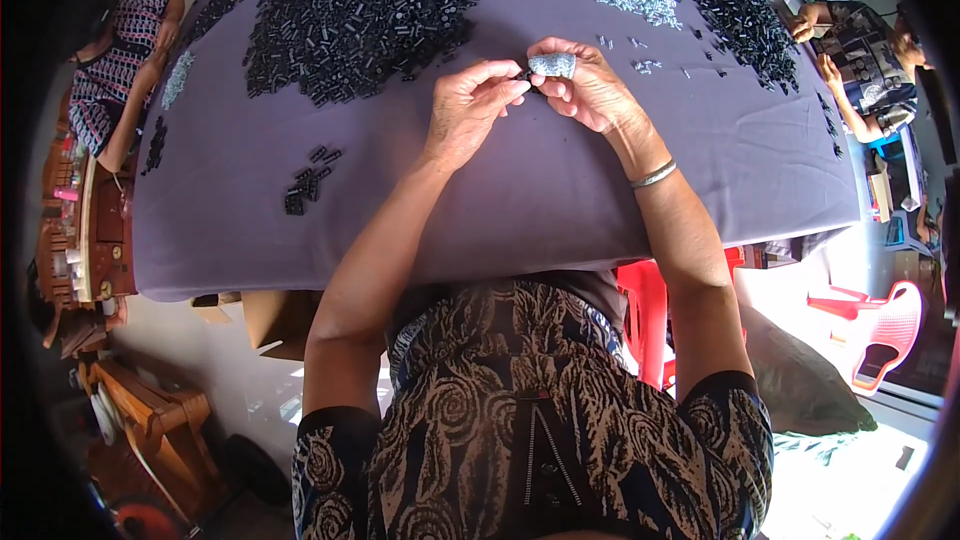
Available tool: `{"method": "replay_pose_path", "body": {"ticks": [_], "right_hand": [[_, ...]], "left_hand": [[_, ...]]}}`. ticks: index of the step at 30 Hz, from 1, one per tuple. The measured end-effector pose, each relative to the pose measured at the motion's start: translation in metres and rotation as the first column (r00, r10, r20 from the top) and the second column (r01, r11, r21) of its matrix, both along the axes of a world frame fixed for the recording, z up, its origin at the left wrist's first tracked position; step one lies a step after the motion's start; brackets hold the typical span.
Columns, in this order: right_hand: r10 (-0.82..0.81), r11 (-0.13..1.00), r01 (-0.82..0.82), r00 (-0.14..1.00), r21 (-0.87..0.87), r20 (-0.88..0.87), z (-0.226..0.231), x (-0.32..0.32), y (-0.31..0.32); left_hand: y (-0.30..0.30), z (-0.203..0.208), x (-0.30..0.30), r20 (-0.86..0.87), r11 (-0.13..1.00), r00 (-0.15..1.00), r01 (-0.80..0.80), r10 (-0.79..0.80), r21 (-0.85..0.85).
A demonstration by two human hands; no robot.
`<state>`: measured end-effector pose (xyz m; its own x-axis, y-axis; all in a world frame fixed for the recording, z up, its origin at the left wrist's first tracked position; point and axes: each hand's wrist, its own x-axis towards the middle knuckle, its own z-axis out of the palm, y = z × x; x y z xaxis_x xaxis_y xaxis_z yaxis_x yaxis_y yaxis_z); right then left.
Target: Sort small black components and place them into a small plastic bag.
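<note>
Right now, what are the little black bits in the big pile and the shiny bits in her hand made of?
The black pieces look like matte plastic: dull, dark, uniform, though too small to be sure. The bunch of silvery pieces in the right hand is probably metal, since it glints pale. The left hand pinches beside it.

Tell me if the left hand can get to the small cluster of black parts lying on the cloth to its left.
Probably yes. The left hand is above the purple cloth, and only bare cloth lies between it and the small cluster of black parts. It pinches a small piece now.

Big pile (360, 15) on table (520, 200) behind hands, smaller piles (740, 15) far right, few pieces (308, 182) left of left hand (468, 105)
</note>
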<state>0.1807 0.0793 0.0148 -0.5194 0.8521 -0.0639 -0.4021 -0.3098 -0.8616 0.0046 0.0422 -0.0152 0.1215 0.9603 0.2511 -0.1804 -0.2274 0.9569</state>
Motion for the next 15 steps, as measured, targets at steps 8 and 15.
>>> {"method": "replay_pose_path", "body": {"ticks": [8, 15], "right_hand": [[-0.011, 1.000, 0.010, 1.000, -0.013, -0.011, 0.002, -0.001, 0.000], [0.009, 1.000, -0.010, 0.999, -0.010, -0.035, -0.004, 0.001, 0.003]], "left_hand": [[-0.006, 0.002, 0.010, 0.048, 0.992, 0.994, -0.097, 0.094, 0.077], [-0.009, 0.000, 0.013, 0.010, 0.977, 0.992, -0.125, 0.125, 0.172]]}}
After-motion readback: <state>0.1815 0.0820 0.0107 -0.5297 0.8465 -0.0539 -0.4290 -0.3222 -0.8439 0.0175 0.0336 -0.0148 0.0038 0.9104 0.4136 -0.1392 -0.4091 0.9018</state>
